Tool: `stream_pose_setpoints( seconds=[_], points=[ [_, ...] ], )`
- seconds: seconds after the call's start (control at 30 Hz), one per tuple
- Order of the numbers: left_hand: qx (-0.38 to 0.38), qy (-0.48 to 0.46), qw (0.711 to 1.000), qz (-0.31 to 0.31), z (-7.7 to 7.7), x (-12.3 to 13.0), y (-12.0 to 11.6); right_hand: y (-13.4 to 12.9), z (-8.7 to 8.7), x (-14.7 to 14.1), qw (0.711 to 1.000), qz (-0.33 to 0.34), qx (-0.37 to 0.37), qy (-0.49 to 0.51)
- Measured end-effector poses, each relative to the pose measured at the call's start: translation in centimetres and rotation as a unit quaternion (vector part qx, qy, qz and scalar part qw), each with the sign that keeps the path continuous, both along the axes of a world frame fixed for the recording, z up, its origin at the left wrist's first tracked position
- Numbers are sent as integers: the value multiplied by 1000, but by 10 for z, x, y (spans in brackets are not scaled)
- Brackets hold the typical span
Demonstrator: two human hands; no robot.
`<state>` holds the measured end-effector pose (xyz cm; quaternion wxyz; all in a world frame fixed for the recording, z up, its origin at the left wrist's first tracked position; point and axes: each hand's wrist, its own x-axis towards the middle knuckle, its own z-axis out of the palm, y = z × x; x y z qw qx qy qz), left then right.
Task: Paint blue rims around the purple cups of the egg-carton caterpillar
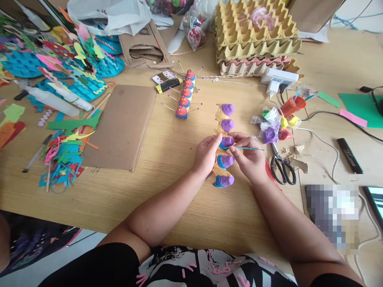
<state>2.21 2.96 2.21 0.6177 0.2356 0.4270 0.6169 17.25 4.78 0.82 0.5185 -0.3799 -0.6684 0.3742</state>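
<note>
Left hand [208, 154]: thumb on the near-side edge of the middle cup, other fingers curled under and mostly hidden, so the grip below can't be fully read; looks closed on the strip. Right hand [248, 155]: thumb and index pinched nearly together on a thin blue stick [253, 149], remaining fingers loosely bent. Stick's tip is lost at the fingertips (can't tell if it touches the cup).

Egg-carton strip [227, 141] sits between the two hands, its middle cup right at the fingertips, two cups beyond them, two closer to the wearer. Can't tell if it's lifted or resting on the table [179, 199].

Looks: tan pulp, five cups in a row, all purple-topped. Middle cup and the two nearer ones also carry blue around the left side; far two show bare tan there.

Outward: black-handled scissors [283, 167] just beside the right wrist, a red item [272, 174] partly behind that forearm. Bagged purple lump [270, 134] past the right hand. Red-and-blue strip with smiley faces [186, 93] stands farther off, pins sticking out. Cardboard sheet [119, 123] to the left. Pixelated patch at lower right, unreadable.
</note>
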Motion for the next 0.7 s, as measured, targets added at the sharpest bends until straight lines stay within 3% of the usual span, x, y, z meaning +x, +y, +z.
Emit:
stream_pose_setpoints(
  seconds=[0.7],
  points=[
    [13, 11, 1000, 13, -1, 0, 0, -3, 3, -1, 999, 19, -30, 26]
  ],
)
